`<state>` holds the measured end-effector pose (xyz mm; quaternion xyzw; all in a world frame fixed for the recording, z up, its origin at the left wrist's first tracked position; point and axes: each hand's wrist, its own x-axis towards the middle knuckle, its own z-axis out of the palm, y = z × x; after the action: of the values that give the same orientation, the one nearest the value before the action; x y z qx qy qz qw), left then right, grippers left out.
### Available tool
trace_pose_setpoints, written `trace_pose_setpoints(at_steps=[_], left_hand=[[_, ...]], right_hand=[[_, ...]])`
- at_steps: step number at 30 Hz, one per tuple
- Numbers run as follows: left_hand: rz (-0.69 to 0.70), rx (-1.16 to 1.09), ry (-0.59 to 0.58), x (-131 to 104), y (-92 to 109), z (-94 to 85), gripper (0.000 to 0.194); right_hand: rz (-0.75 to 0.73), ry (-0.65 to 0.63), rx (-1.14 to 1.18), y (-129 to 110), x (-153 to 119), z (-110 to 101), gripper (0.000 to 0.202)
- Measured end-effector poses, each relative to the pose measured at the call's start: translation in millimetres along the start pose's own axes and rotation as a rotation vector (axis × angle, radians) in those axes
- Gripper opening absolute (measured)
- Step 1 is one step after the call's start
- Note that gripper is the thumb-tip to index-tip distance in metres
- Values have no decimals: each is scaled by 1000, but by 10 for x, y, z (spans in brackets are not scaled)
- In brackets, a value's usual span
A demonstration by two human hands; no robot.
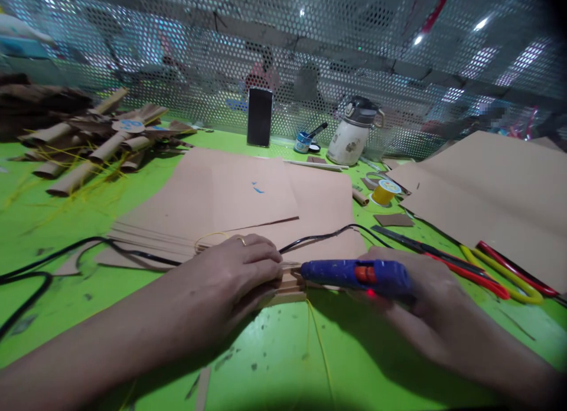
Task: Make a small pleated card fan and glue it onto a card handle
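Left forearm (pixel 119 337): extended from 8 o'clock toward 2 o'clock.
Left wrist (pixel 179 305): held nearly straight.
Left hand (pixel 237 275): turned back-upward; its fingers (pixel 262 270) are bent, drawn together and pointed to 3 o'clock.
Right forearm (pixel 500 352): extended from 4 o'clock toward 10 o'clock.
Right hand (pixel 434 305): closed in a grip, its fingers partly hidden from view.
Hands: held apart.

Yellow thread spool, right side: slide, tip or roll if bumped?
The yellow thread spool stands on one round end, so a light bump would probably just slide it. Hit high, it may tip and then roll on its round rims. The small brown card piece in front might catch it slightly.
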<state>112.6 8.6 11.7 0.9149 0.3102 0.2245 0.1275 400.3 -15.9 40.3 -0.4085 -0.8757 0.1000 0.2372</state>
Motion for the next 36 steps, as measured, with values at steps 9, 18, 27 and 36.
trace_pose_setpoints(at_steps=[9, 18, 27, 36], left_hand=[[-33, -20, -67, 13, 37, -45, 24], [-66, -10, -61, -19, 29, -28, 23], [-75, -37, -83, 4, 36, -32, 26], [-57, -15, -87, -1, 40, -40, 28]], right_hand=[[23, -44, 19, 27, 14, -41, 15], [42, -59, 73, 69, 5, -43, 13], [32, -39, 98, 107, 2, -26, 10], [-29, -38, 61, 69, 1, -24, 12]])
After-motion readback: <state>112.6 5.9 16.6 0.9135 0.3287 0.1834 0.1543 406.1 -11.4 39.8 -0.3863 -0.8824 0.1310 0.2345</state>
